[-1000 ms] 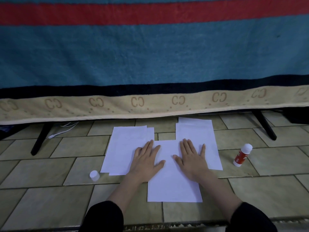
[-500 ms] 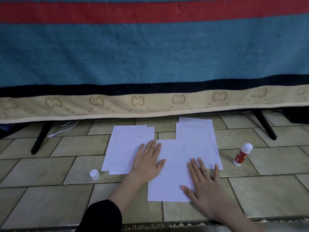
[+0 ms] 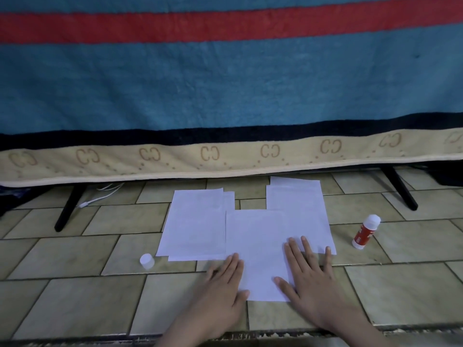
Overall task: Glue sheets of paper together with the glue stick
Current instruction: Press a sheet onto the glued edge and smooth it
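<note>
Both hands lie flat with fingers straight, gripping nothing — left hand (image 3: pixel 223 284) and right hand (image 3: pixel 309 274) press the white rectangular paper sheet (image 3: pixel 258 246), probably bonding it.

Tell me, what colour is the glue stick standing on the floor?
The glue stick is red with white ends, seen best in the head view.

beige tiled floor (image 3: pixel 75 296), dark grout lines. striped blanket (image 3: pixel 225 83), teal, red, navy, tan border, hangs over black legs (image 3: pixel 67 209). white cable (image 3: pixel 100 196) under it. dim light.
</note>
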